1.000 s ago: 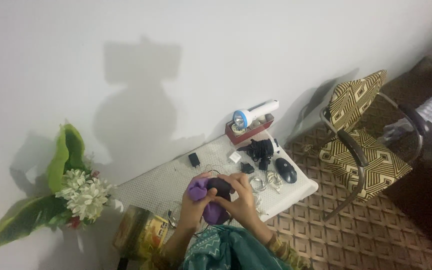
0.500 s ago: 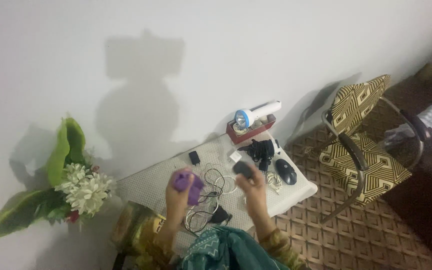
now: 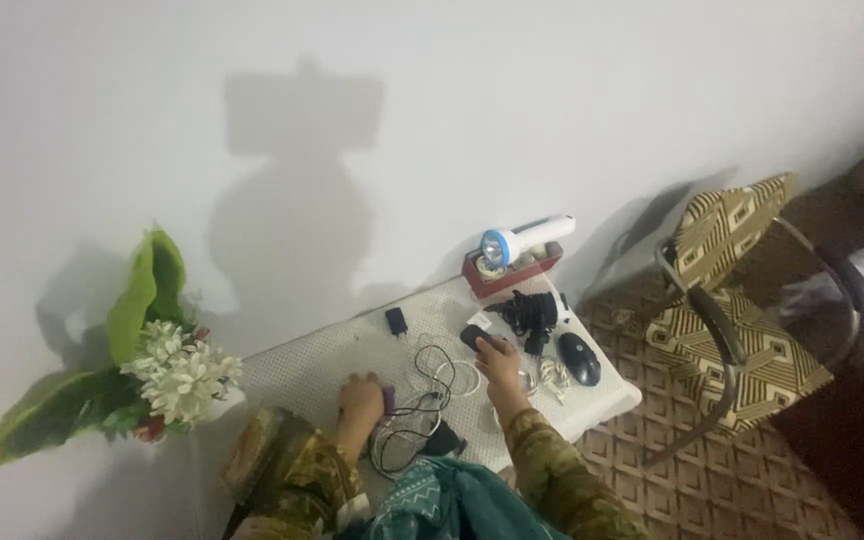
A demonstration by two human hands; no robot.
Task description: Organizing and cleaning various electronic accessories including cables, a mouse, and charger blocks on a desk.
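- Flowers (image 3: 180, 375): white, at far left.
- Left hand (image 3: 360, 394): now lowered onto white table (image 3: 302, 365), fingers closed over purple object (image 3: 386, 399).
- Right hand (image 3: 497, 362): moved apart, fingertips pressing dark device (image 3: 474, 337); grip unclear.
- Black mouse (image 3: 579, 358): unmoved.

Both forearms reaching up from the near edge of the white table, clad in olive patterned sleeves, elbows bent and set apart. Left hand (image 3: 360, 395) lying low near the near-left part of the tabletop, knuckles up, fingers curled downward over something small and hidden. Right hand (image 3: 497, 362) stretched further forward toward the table's middle, palm down, fingertips bent and pressed together at the front.
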